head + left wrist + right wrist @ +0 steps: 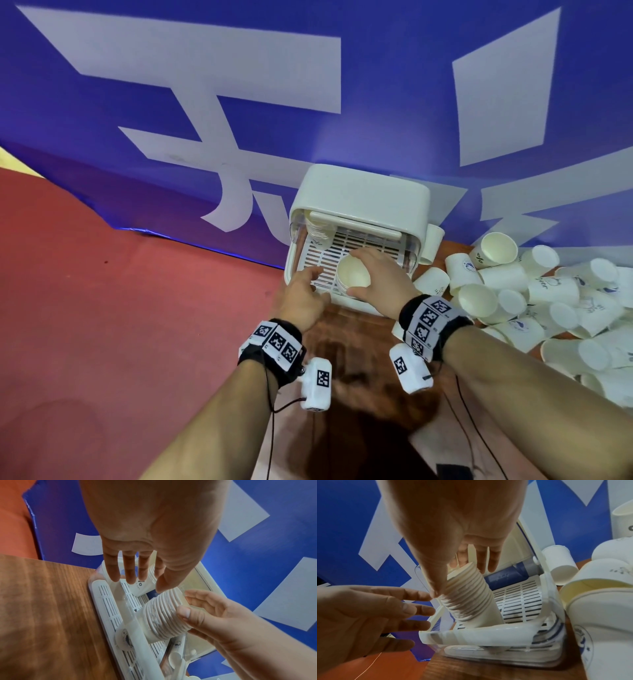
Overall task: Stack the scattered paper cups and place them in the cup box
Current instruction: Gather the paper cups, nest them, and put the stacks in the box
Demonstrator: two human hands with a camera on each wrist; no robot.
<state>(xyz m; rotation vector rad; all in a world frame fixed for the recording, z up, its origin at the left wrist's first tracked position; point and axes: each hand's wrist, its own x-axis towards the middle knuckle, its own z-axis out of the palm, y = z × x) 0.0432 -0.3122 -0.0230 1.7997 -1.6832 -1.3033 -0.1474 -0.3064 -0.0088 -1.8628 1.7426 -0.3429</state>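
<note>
A tall stack of white paper cups [352, 277] leans in the open cream cup box [363, 195], its bottom on the slatted tray [317, 260]. My right hand [376, 274] grips the stack near its top rims, thumb on one side and fingers on the other; the right wrist view shows the ribbed stack [467, 596] under that hand. My left hand [306, 287] hovers open at the box's front left, its fingers [128, 573] straight and close beside the stack [164, 614]. A second cup stack [317, 228] lies at the box's back left.
A big pile of loose paper cups [548, 298] covers the wooden table [346, 342] to the right of the box. A blue banner [205, 102] stands right behind the box. Red floor [102, 308] lies to the left.
</note>
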